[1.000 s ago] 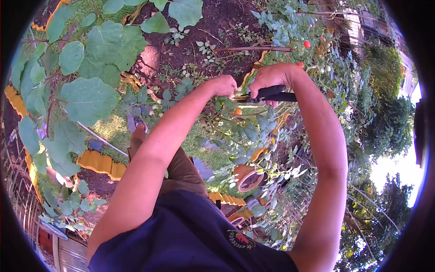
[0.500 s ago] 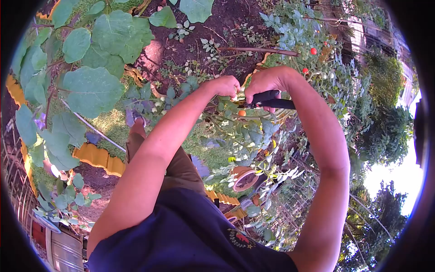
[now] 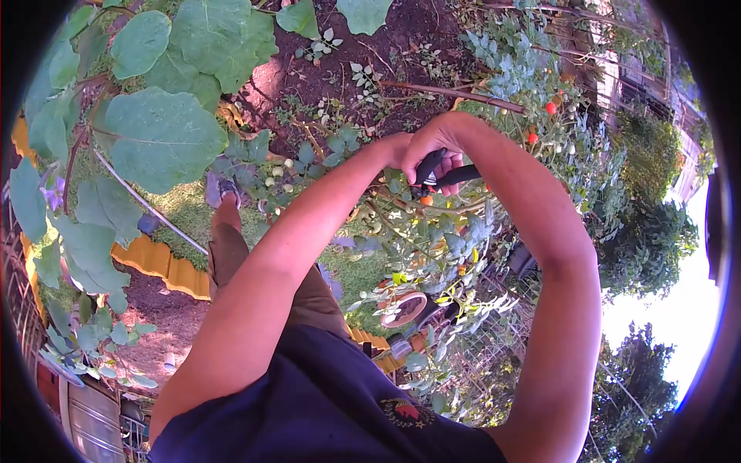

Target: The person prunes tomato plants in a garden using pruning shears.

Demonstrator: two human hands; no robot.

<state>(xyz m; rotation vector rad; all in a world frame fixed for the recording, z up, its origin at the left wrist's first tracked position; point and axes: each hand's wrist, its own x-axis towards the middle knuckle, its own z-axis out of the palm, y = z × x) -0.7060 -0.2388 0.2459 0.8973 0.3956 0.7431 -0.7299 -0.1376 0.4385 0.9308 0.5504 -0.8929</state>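
My right hand (image 3: 437, 150) is closed around the black handles of pruning shears (image 3: 457, 177), which stand spread in a V. The cutting end points left and down, close to tomato stems, though the blades are hard to make out. My left hand (image 3: 397, 150) meets the right one at the wrist and knuckles; its fingers are hidden behind the right hand. Just below the shears hangs an orange tomato (image 3: 426, 200) on the tomato plant (image 3: 421, 235). Several green tomatoes (image 3: 289, 176) hang left of my left forearm.
Red tomatoes (image 3: 550, 108) hang at the upper right. Broad-leaved plants (image 3: 162, 139) fill the left side. A thin brown stake (image 3: 455, 93) crosses above the hands. Yellow wavy edging (image 3: 162, 264), a plant pot (image 3: 404, 309) and a wire fence (image 3: 494, 347) lie around.
My hands have come together, the right now overlapping the left and hiding its fingers. The shears' handles look wider apart. The whole view has shifted slightly.
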